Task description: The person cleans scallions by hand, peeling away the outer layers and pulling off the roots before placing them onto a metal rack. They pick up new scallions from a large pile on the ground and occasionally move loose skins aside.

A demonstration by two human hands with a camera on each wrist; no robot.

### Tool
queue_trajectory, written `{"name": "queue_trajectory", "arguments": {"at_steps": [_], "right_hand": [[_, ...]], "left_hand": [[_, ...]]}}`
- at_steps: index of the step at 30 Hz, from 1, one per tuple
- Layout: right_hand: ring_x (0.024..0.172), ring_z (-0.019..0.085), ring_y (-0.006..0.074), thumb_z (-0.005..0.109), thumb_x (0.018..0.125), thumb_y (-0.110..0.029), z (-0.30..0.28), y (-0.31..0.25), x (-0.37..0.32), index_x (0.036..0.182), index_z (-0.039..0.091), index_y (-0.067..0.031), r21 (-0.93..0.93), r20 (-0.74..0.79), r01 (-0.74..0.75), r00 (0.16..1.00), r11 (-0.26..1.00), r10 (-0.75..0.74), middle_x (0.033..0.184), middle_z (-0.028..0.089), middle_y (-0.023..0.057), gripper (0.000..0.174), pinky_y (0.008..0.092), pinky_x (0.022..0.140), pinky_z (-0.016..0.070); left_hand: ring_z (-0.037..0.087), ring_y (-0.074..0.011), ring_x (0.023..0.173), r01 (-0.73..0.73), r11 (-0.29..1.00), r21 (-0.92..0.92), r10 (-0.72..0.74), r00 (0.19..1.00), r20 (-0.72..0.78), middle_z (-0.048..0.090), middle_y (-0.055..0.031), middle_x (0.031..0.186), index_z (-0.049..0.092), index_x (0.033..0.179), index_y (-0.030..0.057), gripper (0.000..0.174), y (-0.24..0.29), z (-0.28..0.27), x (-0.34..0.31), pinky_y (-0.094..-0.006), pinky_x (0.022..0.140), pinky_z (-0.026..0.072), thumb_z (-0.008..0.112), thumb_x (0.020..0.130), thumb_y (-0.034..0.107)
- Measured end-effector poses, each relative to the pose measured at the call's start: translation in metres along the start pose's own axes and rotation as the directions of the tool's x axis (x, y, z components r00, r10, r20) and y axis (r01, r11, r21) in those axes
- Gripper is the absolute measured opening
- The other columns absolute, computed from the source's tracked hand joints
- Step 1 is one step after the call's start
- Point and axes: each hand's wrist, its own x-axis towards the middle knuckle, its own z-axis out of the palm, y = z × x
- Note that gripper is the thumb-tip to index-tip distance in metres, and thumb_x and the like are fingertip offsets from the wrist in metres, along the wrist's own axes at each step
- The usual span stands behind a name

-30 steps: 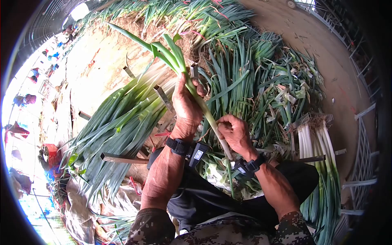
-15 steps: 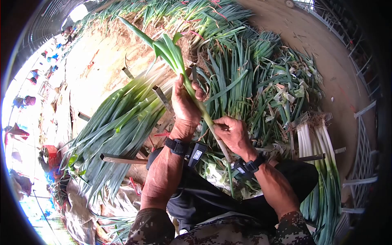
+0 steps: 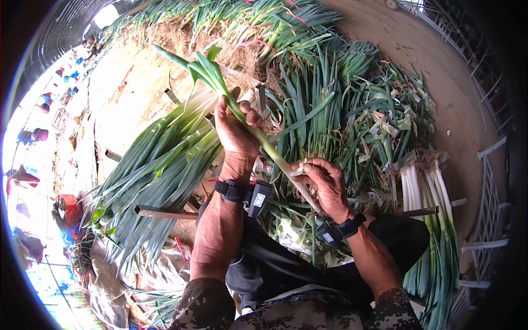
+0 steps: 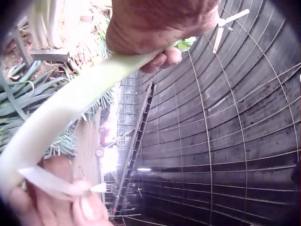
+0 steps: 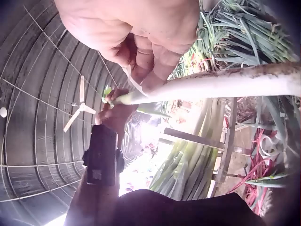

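Note:
A long green onion slants across the middle of the head view, green leaves up and left, white stalk down toward the lap. My left hand grips it round the upper stalk, just below the leaves. Beside the white part, my right hand pinches a thin whitish strip of skin between thumb and fingers. In the left wrist view that strip stretches from the stalk to the fingertips. Brown dirt marks the lower white stalk in the right wrist view.
Left of me, many green onions lie in a metal-barred rack. More leafy onions and loose peeled leaves heap up ahead. At right, clean white-stemmed onions rest between metal bars. Red ties hang near the rack.
The left hand has shifted left and slightly down with the onion. The right hand has moved a little right, and a whitish skin strip now shows between its fingers and the stalk.

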Motion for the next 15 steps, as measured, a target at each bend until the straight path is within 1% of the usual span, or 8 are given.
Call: {"name": "queue_trajectory", "arguments": {"at_steps": [3, 5, 6, 7, 10, 13, 14, 15], "right_hand": [[0.082, 0.069, 0.016, 0.059, 0.098, -0.014, -0.007, -0.022, -0.011, 0.104, 0.065, 0.0027, 0.094, 0.124, -0.164, 0.981, 0.982, 0.151, 0.092, 0.071, 0.0101, 0.019, 0.0303, 0.082, 0.0575], [0.079, 0.068, 0.014, 0.059, 0.097, -0.015, -0.017, -0.03, -0.02, 0.1, 0.066, 0.0026, -0.224, 0.268, -0.098, 0.95, 0.97, 0.158, 0.084, 0.07, 0.0076, 0.019, 0.0295, 0.073, 0.057], [0.075, 0.068, 0.0152, 0.061, 0.095, -0.015, -0.021, -0.034, -0.027, 0.096, 0.068, 0.0021, -0.37, 0.278, -0.129, 0.93, 0.92, 0.242, 0.08, 0.07, 0.0091, 0.019, 0.03, 0.071, 0.0562], [0.071, 0.068, 0.0164, 0.062, 0.094, -0.016, -0.025, -0.037, -0.034, 0.092, 0.069, 0.0016, -0.507, 0.274, -0.15, 0.905, 0.849, 0.324, 0.077, 0.071, 0.0106, 0.019, 0.0305, 0.068, 0.0553], [0.063, 0.067, 0.0223, 0.066, 0.089, -0.019, -0.078, -0.008, -0.055, 0.087, 0.072, -0.0011, -0.885, 0.383, 0.158, 0.783, 0.438, 0.49, 0.074, 0.069, 0.0161, 0.019, 0.0322, 0.064, 0.0527], [0.062, 0.066, 0.0286, 0.069, 0.087, -0.023, -0.113, 0.003, -0.08, 0.087, 0.073, -0.0041, -0.962, 0.263, 0.243, 0.696, 0.125, 0.668, 0.074, 0.068, 0.0185, 0.02, 0.0358, 0.061, 0.0507], [0.067, 0.069, 0.029, 0.071, 0.086, -0.023, -0.116, 0.009, -0.079, 0.089, 0.073, -0.0031, -0.971, 0.222, 0.109, 0.747, 0.213, 0.627, 0.075, 0.069, 0.0172, 0.02, 0.037, 0.061, 0.0515], [0.068, 0.069, 0.0295, 0.071, 0.086, -0.022, -0.098, -0.003, -0.076, 0.09, 0.072, -0.003, -0.948, 0.216, 0.051, 0.83, 0.316, 0.515, 0.076, 0.069, 0.017, 0.019, 0.0372, 0.061, 0.0521]], "left_hand": [[0.045, -0.0125, 0.057, -0.019, 0.999, -0.028, 0.02, 0.999, 0.038, 0.05, 0.0, 0.074, 0.054, 0.121, 0.0045, 0.045, 0.01, -0.007, 0.006, -0.0277, 0.053, 0.0378, 0.051, 0.098, 0.043], [0.044, -0.0125, 0.056, -0.03, 0.998, -0.055, 0.034, 0.998, 0.058, 0.051, -0.0005, 0.074, 0.056, 0.121, 0.002, 0.047, 0.019, -0.011, 0.009, -0.027, 0.053, 0.0376, 0.052, 0.097, 0.042], [0.044, -0.0125, 0.056, -0.033, 0.998, -0.059, 0.037, 0.997, 0.068, 0.052, -0.0007, 0.074, 0.056, 0.122, 0.0017, 0.048, 0.023, -0.013, 0.011, -0.027, 0.052, 0.0376, 0.052, 0.097, 0.042], [0.044, -0.0125, 0.056, -0.036, 0.997, -0.062, 0.041, 0.996, 0.079, 0.052, -0.0009, 0.074, 0.056, 0.122, 0.0013, 0.048, 0.027, -0.016, 0.012, -0.027, 0.052, 0.0375, 0.053, 0.097, 0.042], [0.045, -0.013, 0.052, -0.036, 0.995, -0.097, 0.043, 0.997, 0.067, 0.054, -0.0014, 0.071, 0.057, 0.121, 0.0054, 0.047, 0.037, -0.021, 0.015, -0.027, 0.049, 0.037, 0.055, 0.096, 0.045], [0.045, -0.0132, 0.053, -0.032, 0.992, -0.122, 0.043, 0.995, 0.088, 0.053, -0.002, 0.071, 0.056, 0.122, 0.004, 0.049, 0.04, -0.017, 0.016, -0.0267, 0.048, 0.0366, 0.054, 0.096, 0.045], [0.044, -0.0132, 0.053, -0.025, 0.991, -0.128, 0.038, 0.994, 0.098, 0.052, -0.0021, 0.071, 0.056, 0.122, 0.0037, 0.049, 0.04, -0.016, 0.016, -0.0267, 0.048, 0.0366, 0.055, 0.096, 0.045], [0.044, -0.0132, 0.053, -0.012, 0.991, -0.131, 0.026, 0.994, 0.102, 0.052, -0.0023, 0.071, 0.056, 0.123, 0.0035, 0.049, 0.038, -0.017, 0.012, -0.0266, 0.048, 0.0365, 0.055, 0.096, 0.045]]}}
